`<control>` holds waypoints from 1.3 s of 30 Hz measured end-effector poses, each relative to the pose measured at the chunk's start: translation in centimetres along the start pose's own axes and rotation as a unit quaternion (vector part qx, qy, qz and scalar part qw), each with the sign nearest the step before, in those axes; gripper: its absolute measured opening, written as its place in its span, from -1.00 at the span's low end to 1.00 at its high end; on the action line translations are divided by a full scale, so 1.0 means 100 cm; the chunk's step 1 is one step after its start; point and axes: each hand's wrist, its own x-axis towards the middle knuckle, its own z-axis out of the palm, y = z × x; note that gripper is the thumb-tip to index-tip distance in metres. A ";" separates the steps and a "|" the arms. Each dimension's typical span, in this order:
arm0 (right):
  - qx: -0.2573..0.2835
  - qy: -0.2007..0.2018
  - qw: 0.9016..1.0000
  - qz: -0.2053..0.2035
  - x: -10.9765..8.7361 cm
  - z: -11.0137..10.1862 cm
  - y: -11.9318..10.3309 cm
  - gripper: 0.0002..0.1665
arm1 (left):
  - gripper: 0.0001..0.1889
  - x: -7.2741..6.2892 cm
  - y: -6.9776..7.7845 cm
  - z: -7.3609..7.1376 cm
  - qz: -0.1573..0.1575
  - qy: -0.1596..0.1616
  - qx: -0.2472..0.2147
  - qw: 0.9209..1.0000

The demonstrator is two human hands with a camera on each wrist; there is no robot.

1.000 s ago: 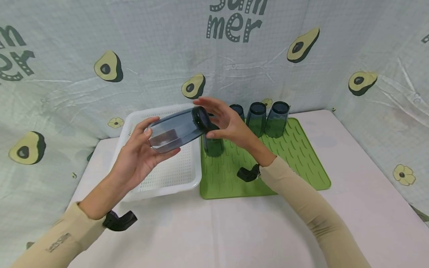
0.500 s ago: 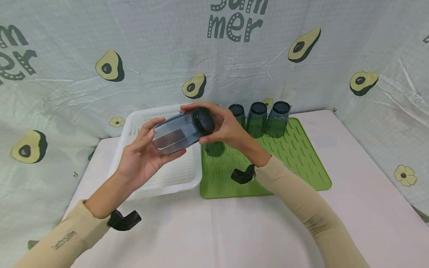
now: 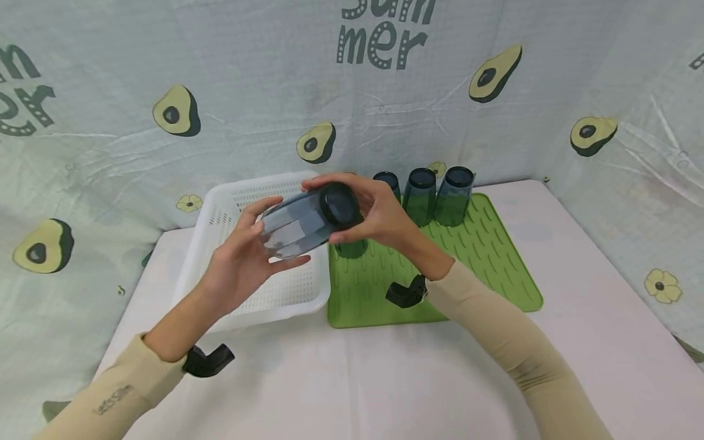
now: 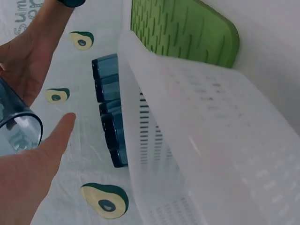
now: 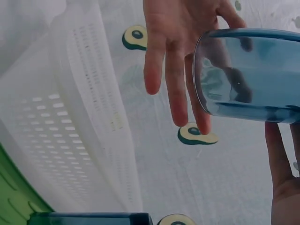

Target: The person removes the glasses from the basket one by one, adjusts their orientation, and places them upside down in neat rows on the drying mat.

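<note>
A blue-grey drinking glass (image 3: 297,231) is held up in the air, tilted, its dark thick base to the right and its mouth toward the left. My right hand (image 3: 382,214) grips it around the base, thumb below and fingers over the top. Around the mouth, my left hand (image 3: 236,260) has its fingers spread and straight, right at the rim. The right wrist view shows the left fingers (image 5: 176,84) extended beside the glass (image 5: 253,75). Several similar glasses (image 3: 420,195) stand upside down on a green drying mat (image 3: 379,293); one is partly hidden behind my right hand.
Below my left hand stands a white perforated plastic basket (image 3: 321,299), left of the mat and touching its edge. A pale tablecloth (image 3: 352,385) covers the table, and an avocado-print curtain (image 3: 247,79) hangs behind.
My right hand has closed around the glass's base. The left fingers have loosened from its side and now spread near the rim. The glass has shifted slightly right, its base turning toward the head camera.
</note>
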 end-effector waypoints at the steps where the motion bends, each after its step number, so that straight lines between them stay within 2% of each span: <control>1: -0.005 0.000 1.000 0.002 0.000 -0.001 0.000 -0.03 | -0.53 -0.001 0.000 0.000 0.003 0.008 0.043 0.999; 2: -0.011 0.002 1.000 0.005 -0.001 -0.001 -0.001 -0.03 | -0.49 -0.002 -0.001 -0.001 0.007 0.013 0.093 0.996; 3: -0.015 0.004 1.000 0.007 -0.002 -0.002 -0.001 -0.03 | -0.45 -0.003 -0.001 -0.002 0.014 0.014 0.152 0.988; 4: -0.018 0.006 1.000 0.010 -0.003 -0.003 -0.001 -0.03 | -0.42 -0.005 -0.002 -0.002 0.022 0.012 0.211 0.977; 5: -0.023 0.008 1.000 0.015 -0.004 -0.004 -0.001 -0.02 | -0.39 -0.007 -0.003 -0.002 0.033 0.010 0.277 0.960; 7: -0.032 0.014 0.999 0.024 -0.006 -0.006 -0.001 -0.01 | -0.33 -0.011 -0.004 -0.002 0.053 0.000 0.393 0.918; 9: -0.034 0.021 0.999 0.033 -0.007 -0.009 -0.002 -0.01 | -0.27 -0.014 -0.005 0.000 0.068 -0.007 0.481 0.874; 12: -0.038 0.029 0.998 0.040 -0.010 -0.012 -0.003 -0.02 | -0.21 -0.018 -0.006 0.002 0.068 -0.003 0.578 0.813; 13: -0.040 0.029 0.998 0.041 -0.010 -0.013 -0.003 -0.02 | -0.19 -0.019 -0.006 0.003 0.073 -0.002 0.608 0.790; 15: -0.045 0.029 0.998 0.041 -0.011 -0.015 -0.003 -0.02 | -0.16 -0.021 -0.007 0.002 0.096 0.000 0.662 0.743; 17: -0.052 0.027 0.997 0.043 -0.012 -0.016 -0.003 -0.02 | -0.19 -0.021 -0.009 -0.001 0.137 0.002 0.704 0.696; 19: -0.059 0.023 0.997 0.043 -0.012 -0.017 -0.003 -0.02 | -0.24 -0.020 -0.011 -0.003 0.182 0.006 0.731 0.657; 22: -0.071 0.019 0.996 0.043 -0.013 -0.019 -0.004 -0.02 | -0.23 -0.020 -0.013 -0.005 0.218 0.016 0.759 0.613; 24: -0.077 0.017 0.996 0.043 -0.014 -0.020 -0.004 -0.02 | -0.22 -0.022 -0.013 -0.005 0.222 0.023 0.773 0.593; 26: -0.080 0.019 0.995 0.049 -0.015 -0.021 -0.005 -0.02 | -0.22 -0.023 -0.013 -0.006 0.218 0.027 0.783 0.582; 35: -0.080 0.043 0.994 0.068 -0.023 -0.031 -0.008 -0.09 | -0.28 -0.029 -0.012 -0.012 0.212 0.017 0.807 0.551; 39: -0.084 0.056 0.992 0.081 -0.031 -0.038 -0.011 -0.10 | -0.33 -0.030 -0.013 -0.015 0.214 0.011 0.813 0.541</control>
